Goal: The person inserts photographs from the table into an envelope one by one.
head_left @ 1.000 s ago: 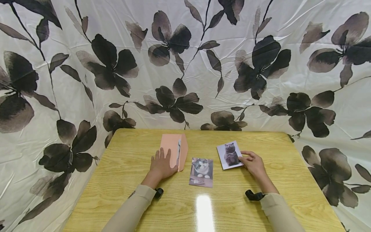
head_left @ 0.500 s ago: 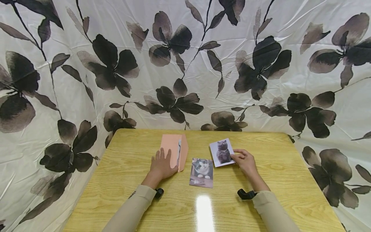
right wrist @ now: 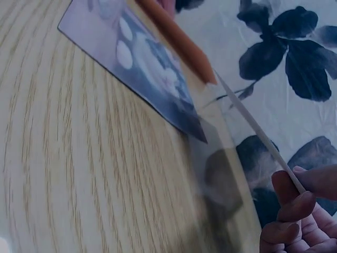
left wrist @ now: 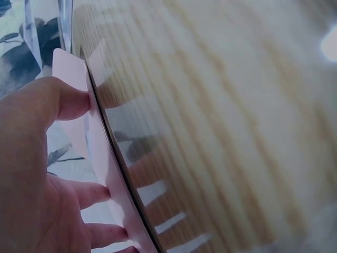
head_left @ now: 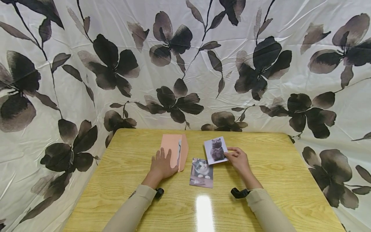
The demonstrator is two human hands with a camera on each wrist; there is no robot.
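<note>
A pink envelope (head_left: 171,141) lies on the table, its flap (head_left: 184,154) folded out to the right. Part of a pale picture card (head_left: 179,150) shows in its opening. My left hand (head_left: 162,166) rests on the envelope with fingers spread; in the left wrist view its fingertips touch the pink paper. With thumb and fingers, my right hand (head_left: 239,161) pinches the right edge of a white card (head_left: 216,149) printed with a grey cat. That card appears edge-on in the right wrist view, raised over the table. A photo of a grey-and-white cat (head_left: 201,177) lies between both hands, its upper right corner overlapped by the card.
The wooden table (head_left: 130,206) is glossy, with a bright light reflection near the front. A white cloth (head_left: 185,71) with dark flowers hangs behind it and along the sides. Each wrist wears a black camera, as on the right wrist camera (head_left: 240,193).
My right hand has carried the grey-cat card to the left and slightly back, to the corner of the photo on the table. The left hand and envelope have stayed put.
</note>
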